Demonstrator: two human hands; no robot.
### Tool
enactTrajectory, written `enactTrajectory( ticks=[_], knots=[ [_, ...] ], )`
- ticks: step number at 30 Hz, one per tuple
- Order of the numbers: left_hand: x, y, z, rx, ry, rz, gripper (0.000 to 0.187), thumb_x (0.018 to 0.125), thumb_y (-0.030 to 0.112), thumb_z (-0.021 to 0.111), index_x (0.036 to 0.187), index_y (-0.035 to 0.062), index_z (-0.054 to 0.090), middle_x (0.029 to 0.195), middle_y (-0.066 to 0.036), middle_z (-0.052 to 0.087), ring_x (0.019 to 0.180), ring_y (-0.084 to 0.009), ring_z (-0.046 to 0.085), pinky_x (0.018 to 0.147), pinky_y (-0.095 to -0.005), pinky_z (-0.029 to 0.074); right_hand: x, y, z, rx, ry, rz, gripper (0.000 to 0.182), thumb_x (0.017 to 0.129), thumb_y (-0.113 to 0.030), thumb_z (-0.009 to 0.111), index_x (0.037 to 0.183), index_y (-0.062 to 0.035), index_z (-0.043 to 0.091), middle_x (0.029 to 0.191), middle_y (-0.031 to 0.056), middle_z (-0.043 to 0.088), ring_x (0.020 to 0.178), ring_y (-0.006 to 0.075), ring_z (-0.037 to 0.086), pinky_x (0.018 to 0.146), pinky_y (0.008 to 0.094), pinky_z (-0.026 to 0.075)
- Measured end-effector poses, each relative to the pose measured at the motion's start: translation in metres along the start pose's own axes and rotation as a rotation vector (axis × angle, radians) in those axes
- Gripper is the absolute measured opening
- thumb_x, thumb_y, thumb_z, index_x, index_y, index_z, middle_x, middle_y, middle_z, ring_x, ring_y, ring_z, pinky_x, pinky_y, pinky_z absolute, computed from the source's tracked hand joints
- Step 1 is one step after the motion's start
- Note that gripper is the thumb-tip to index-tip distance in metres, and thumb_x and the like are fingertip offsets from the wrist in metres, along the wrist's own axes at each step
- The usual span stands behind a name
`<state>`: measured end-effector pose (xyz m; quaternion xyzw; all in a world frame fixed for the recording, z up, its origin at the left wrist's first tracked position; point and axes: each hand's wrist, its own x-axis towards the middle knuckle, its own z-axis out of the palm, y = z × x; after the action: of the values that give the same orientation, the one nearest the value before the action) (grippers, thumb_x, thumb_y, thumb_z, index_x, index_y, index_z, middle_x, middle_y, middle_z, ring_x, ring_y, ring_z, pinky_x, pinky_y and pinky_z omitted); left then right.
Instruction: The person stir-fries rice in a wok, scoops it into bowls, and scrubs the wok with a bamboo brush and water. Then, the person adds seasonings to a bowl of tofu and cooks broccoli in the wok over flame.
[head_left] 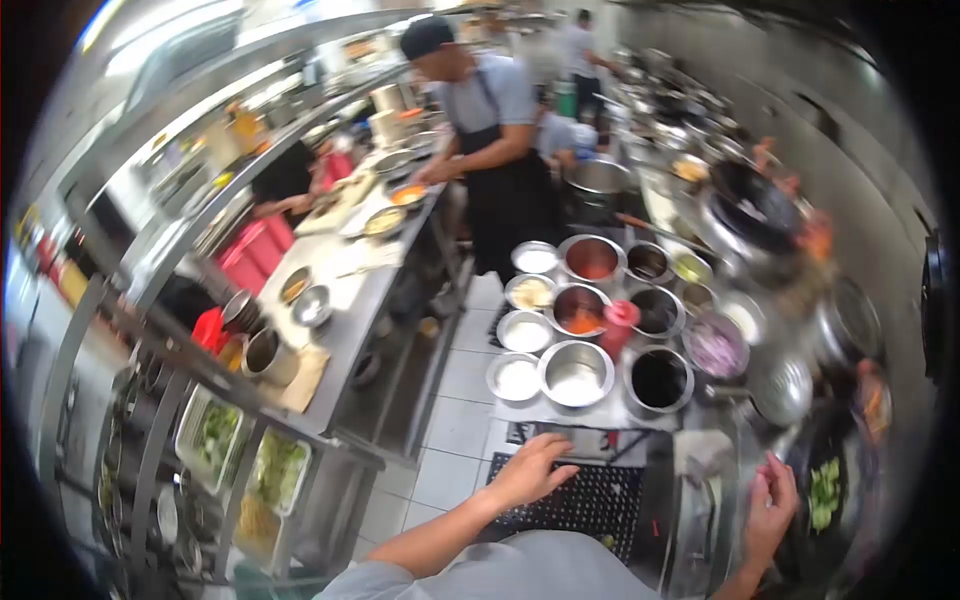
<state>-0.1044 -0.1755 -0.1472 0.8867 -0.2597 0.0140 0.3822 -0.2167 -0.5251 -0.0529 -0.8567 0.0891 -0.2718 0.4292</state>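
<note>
Both my hands empty at the edge of the bowl station.

My left hand [530, 470] hangs open, fingers spread and gripping nothing, just below the cluster of steel bowls [576, 373]. My right hand [772, 505] is raised to the right of those bowls, fingers loosely curled on nothing, beside a dark wok of greens [824, 490]. Beyond the bowls, a co-worker in an apron [505, 190] stands at the prep counter [340, 300].
</note>
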Motion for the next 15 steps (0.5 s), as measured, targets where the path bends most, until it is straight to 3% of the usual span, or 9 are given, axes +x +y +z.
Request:
enactTrajectory(
  ticks=[1,4,7,9,15],
  knots=[
    [-0.024,-0.014,-0.026,-0.075,0.021,-0.185,0.04,0.084,0.028,0.067,0.114,0.0021,0.061,0.119,-0.016,0.057,0.111,-0.0346,0.054,0.095,-0.0404,0.044,0.012,-0.026,0.033,0.031,-0.051,-0.004,0.031,0.085,-0.001,0.056,0.116,0.0018,0.06,0.094,0.0052,0.057,0.083,0.0114,0.054,0.073,0.024,0.045],
    [-0.109,-0.077,-0.065,0.118,0.28,-0.397,0.037,0.082,0.026,0.069,0.11,0.0029,0.062,0.113,-0.017,0.06,0.105,-0.0349,0.057,0.091,-0.0402,0.046,0.04,-0.099,0.124,0.144,-0.29,-0.214,0.031,0.081,0.001,0.059,0.112,0.0017,0.062,0.089,0.0059,0.059,0.078,0.0113,0.055,0.071,0.024,0.045],
    [-0.184,-0.106,-0.106,0.145,0.407,-0.534,0.037,0.081,0.026,0.07,0.109,0.0035,0.063,0.11,-0.016,0.061,0.105,-0.0346,0.057,0.09,-0.0403,0.046,0.048,-0.163,0.209,0.203,-0.459,-0.392,0.031,0.075,0.003,0.063,0.107,0.002,0.065,0.083,0.0095,0.063,0.072,0.016,0.06,0.069,0.0272,0.048],
    [-0.227,-0.12,-0.121,0.177,0.513,-0.714,0.035,0.082,0.026,0.069,0.108,0.0036,0.063,0.107,-0.016,0.061,0.103,-0.035,0.057,0.089,-0.0408,0.046,0.043,-0.2,0.263,0.285,-0.545,-0.512,0.031,0.077,0.002,0.063,0.107,0.0024,0.064,0.082,0.009,0.063,0.071,0.0145,0.06,0.067,0.0257,0.048],
    [-0.305,-0.123,-0.15,0.255,0.651,-0.921,0.033,0.082,0.025,0.068,0.106,0.0036,0.063,0.103,-0.018,0.061,0.099,-0.0362,0.058,0.086,-0.0408,0.046,0.025,-0.277,0.384,0.498,-0.805,-0.593,0.026,0.081,0.0,0.063,0.107,0.002,0.064,0.083,0.0089,0.062,0.07,0.0136,0.061,0.062,0.0239,0.048]
  ],
)
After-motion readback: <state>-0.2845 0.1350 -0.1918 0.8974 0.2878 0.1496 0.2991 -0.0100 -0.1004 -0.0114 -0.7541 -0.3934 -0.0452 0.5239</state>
